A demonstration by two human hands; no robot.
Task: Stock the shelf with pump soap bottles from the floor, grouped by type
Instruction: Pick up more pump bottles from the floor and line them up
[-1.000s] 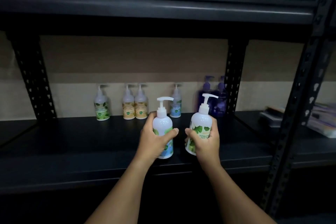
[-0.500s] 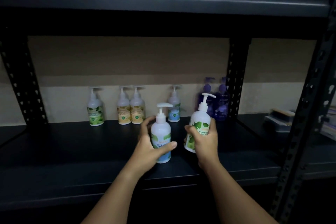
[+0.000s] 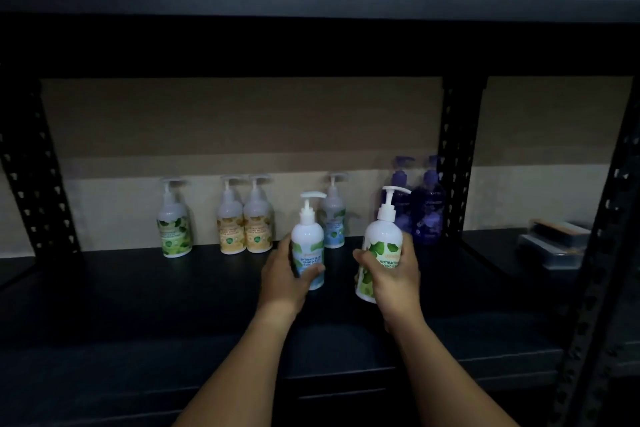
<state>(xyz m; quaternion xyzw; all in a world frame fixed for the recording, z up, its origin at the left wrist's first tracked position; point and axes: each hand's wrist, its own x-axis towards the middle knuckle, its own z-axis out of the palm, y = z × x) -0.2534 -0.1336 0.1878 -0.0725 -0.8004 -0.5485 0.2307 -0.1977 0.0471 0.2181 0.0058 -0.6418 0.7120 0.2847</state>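
Counting along the back of the dark shelf (image 3: 138, 295): one green-label pump bottle (image 3: 174, 224) at the far left, two yellow-label pump bottles (image 3: 245, 222) touching side by side, one blue-label pump bottle (image 3: 334, 218) standing alone, and two purple pump bottles (image 3: 420, 208) side by side at the right, next to the perforated upright post (image 3: 455, 156). That makes six standing upright against the beige wall.

Add the two I'm carrying, so eight bottles in all. My left hand (image 3: 284, 282) is wrapped round a white blue-label bottle (image 3: 308, 243), fingers curled behind it and thumb across the label, the bottle upright with its pump on top, just in front of the lone blue one at the back. I can't tell whether its base touches the shelf. My right hand (image 3: 393, 279) grips a white green-leaf bottle (image 3: 382, 237) around its lower half, thumb crossing the front; it leans slightly left and sits clear above the shelf surface, in front of the purple pair.

Both forearms reach up and forward from the bottom of view, the hands close together but apart. Off to the right, past the post, a stack of flat boxes (image 3: 554, 243) lies on the neighbouring shelf.
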